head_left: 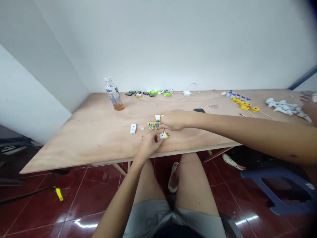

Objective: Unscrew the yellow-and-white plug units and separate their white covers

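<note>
On a plywood table top (74, 142) my left hand (148, 145) reaches up from the lower middle. Its fingertips pinch a small white-and-yellow plastic part (163, 135), and a thin dark pin (163, 132) sticks up from that part. My right hand (174, 120) comes in from the right, curled just above it. Its fingers lie beside two yellow connector blocks with metal faces (154, 125) and a white-and-yellow piece (158, 117). Its palm hides whatever is under it. Further left lie a white rectangular plate (133, 128) and a tiny pale piece (142, 128).
A plastic bottle (114, 96) stands at the back left, beside a row of dark and green parts (148, 93) and a white charger with cable (187, 93). A black phone (199, 110) lies behind my right arm. Yellow, white and purple parts lie at the right, near a co-worker's hand (308, 105).
</note>
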The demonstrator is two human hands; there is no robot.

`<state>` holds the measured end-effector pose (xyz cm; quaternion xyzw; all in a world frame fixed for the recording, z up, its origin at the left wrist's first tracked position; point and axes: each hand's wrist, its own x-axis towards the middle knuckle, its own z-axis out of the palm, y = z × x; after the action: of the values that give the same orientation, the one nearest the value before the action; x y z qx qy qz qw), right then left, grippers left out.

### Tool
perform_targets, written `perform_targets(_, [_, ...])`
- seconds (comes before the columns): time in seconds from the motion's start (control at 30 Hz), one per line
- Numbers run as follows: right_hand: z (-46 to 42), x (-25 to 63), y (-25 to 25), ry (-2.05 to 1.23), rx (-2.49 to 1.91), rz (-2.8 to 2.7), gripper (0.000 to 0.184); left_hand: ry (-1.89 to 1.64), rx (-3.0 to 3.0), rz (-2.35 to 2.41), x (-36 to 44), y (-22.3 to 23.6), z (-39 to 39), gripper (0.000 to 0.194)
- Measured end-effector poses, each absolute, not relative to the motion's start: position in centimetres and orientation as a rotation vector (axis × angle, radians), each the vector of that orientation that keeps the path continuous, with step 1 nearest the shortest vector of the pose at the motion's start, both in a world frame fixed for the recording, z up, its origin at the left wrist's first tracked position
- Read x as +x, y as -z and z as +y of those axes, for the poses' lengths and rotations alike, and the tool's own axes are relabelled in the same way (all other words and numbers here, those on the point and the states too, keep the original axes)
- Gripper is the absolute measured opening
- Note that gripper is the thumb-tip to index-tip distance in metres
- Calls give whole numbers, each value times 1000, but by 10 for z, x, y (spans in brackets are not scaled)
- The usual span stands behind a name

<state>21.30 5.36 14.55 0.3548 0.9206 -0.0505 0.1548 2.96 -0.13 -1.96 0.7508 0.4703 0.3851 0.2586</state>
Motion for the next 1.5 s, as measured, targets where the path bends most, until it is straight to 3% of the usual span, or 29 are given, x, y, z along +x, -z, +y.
perform_targets(0.2, [47,209,-147,285,956,2673,17,-1078,2046,1180,30,15,-3,17])
perform_targets(0.4, [52,211,-142,369,1025,2744,18,-1052,2021,1233,30,12,-6,30])
perform_targets(0.8, [50,204,-149,427,1000,2709,22,-1054,2017,1240,30,9,-8,23])
perform_targets(0.97, [50,206,-149,410,978,2706,24,-1046,2016,1235,30,8,-8,1])
perform_targets(1.5, [38,202,-161,358,962,2679,23,-1025,2029,1236,29,9,-7,10])
